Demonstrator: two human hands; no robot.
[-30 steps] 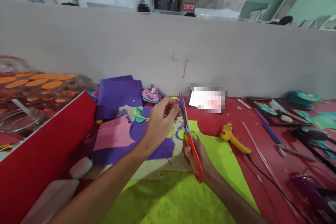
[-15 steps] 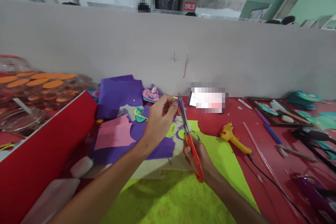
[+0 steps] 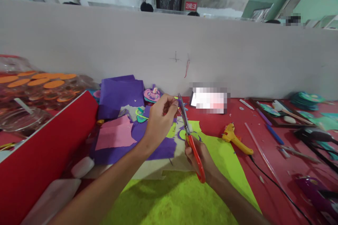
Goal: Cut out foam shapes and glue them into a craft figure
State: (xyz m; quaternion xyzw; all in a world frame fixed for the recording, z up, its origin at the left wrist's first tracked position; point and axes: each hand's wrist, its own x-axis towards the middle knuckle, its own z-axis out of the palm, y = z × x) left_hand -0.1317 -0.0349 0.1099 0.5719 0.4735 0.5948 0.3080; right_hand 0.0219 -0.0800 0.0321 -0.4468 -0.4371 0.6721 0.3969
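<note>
Fingers of my left hand [image 3: 163,112] pinch a small purple piece of felt [image 3: 179,103], most of it hidden by the fingertips. Wrapped round the red handles of a pair of scissors [image 3: 187,123] is my right hand [image 3: 198,154]. The blades point up and away, their tips close beside the purple piece; whether they touch it I cannot make out. Below the hands lie a yellow-green felt sheet [image 3: 169,200], purple felt [image 3: 163,149] and pink felt pieces [image 3: 114,137]. A purple ring on yellow-green felt shows partly behind the scissors.
At the right lie a yellow glue gun [image 3: 235,140] with a black cord, a clear stick, pens and a brown tray [image 3: 280,124]. A lit phone [image 3: 208,101] leans against the white partition [image 3: 118,42]. On the left, a red panel [image 3: 52,154] stands before clear jars with orange discs.
Both hands and the scissors stay almost in place, with only a very slight shift of the blade tips. The things on the table have not moved.
</note>
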